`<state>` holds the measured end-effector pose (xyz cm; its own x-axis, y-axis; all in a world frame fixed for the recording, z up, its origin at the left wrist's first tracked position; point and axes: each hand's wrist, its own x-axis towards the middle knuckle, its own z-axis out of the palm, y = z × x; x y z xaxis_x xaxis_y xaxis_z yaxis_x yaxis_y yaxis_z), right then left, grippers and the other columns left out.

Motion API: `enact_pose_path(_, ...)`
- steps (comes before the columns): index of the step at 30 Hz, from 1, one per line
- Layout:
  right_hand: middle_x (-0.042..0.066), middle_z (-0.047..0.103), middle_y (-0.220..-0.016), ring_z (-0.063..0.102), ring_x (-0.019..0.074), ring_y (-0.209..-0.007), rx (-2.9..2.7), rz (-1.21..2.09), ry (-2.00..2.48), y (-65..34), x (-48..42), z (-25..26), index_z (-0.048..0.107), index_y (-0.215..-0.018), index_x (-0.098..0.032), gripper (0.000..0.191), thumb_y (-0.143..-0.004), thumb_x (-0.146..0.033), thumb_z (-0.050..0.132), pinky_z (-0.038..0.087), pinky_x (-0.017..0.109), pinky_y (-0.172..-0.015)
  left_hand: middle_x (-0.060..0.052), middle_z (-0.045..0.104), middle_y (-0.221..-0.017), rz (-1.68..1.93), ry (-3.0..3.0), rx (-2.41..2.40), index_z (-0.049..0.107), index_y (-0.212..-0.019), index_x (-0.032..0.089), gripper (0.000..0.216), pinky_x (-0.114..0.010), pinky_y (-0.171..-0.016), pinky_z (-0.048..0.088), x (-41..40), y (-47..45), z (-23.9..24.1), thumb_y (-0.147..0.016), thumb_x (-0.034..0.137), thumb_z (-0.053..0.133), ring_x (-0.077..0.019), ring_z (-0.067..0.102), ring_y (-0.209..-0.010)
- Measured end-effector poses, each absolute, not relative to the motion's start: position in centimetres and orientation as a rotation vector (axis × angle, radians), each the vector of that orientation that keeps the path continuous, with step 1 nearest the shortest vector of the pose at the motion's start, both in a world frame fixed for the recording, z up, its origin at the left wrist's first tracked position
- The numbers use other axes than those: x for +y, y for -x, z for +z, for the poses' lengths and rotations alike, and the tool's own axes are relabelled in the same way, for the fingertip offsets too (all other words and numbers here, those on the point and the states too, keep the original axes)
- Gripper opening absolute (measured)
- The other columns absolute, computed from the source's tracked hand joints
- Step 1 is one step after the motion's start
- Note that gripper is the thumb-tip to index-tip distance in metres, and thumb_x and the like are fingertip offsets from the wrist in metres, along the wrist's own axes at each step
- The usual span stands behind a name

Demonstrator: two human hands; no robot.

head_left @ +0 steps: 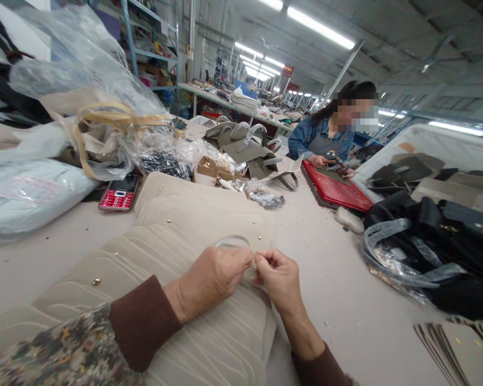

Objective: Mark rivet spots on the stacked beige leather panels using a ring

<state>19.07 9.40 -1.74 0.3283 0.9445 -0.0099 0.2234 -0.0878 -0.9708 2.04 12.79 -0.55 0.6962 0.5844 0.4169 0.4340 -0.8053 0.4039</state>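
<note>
My left hand (221, 273) is closed around the near side of a narrow roll of tape (234, 237), whose pale yellowish ring shows above the knuckles. Thumb and forefinger of my right hand (279, 276) are pinched together right beside the left fingertips. Whatever lies between the right fingers is too small to make out. Both hands are over a fanned stack of beige panels (145, 268) that covers the table's near middle. Small gold studs (96, 281) show on several of these panels.
A red-keyed phone (119, 193) lies left, near plastic-wrapped bundles (32, 193). Bag pieces with handles (249, 150) stand behind an open small box (213, 169). Across the table, a co-worker (326, 134) handles a piece over a red board (338, 187). Black bags (438, 236) lie right.
</note>
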Motion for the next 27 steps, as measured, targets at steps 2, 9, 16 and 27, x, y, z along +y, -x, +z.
enact_pose_path(2,-0.003,0.059,-0.048,0.053,0.0121,-0.038,-1.028,0.919,1.585,-20.3,9.9,-2.2,0.066,-0.070,-0.015,0.025,-0.068,-0.040,0.071,0.042,0.022,-0.037,-0.001,0.060,-0.077,0.709,-2.680,0.861,0.052,-0.088,0.018,0.020,-0.027,-0.062,0.039,13.0,-2.1,-0.7,-0.099,0.017,0.035,-0.0148,0.056,-0.069)
enact_pose_path(9,0.003,0.068,-0.059,0.058,0.0112,-0.047,-1.113,1.058,1.608,-22.6,10.3,-3.3,0.072,-0.077,-0.013,0.037,-0.067,-0.048,0.076,0.050,0.023,-0.048,-0.006,0.060,-0.092,0.312,-2.805,1.042,0.055,-0.093,0.018,0.015,-0.035,-0.077,0.041,14.6,-1.8,-0.7,-0.093,0.009,0.043,-0.0219,0.052,-0.086)
enact_pose_path(16,0.001,0.065,-0.054,0.056,0.0093,-0.045,-1.105,1.180,1.629,-22.8,10.1,-2.7,0.071,-0.073,-0.012,0.032,-0.064,-0.042,0.077,0.047,0.021,-0.047,-0.006,0.058,-0.085,0.258,-2.824,0.942,0.054,-0.090,0.018,0.014,-0.035,-0.070,0.041,14.2,-1.8,-0.9,-0.090,0.008,0.044,-0.0221,0.052,-0.076)
enact_pose_path(27,0.000,0.065,-0.056,0.057,0.0140,-0.052,-1.692,0.672,1.835,-21.6,9.4,-2.5,0.067,-0.058,-0.019,0.021,-0.076,-0.026,0.059,0.040,0.022,-0.048,-0.007,0.059,-0.086,0.260,-2.821,0.940,0.053,-0.091,0.018,0.014,-0.035,-0.069,0.043,14.2,-1.6,-1.5,-0.090,0.008,0.044,-0.0225,0.053,-0.077)
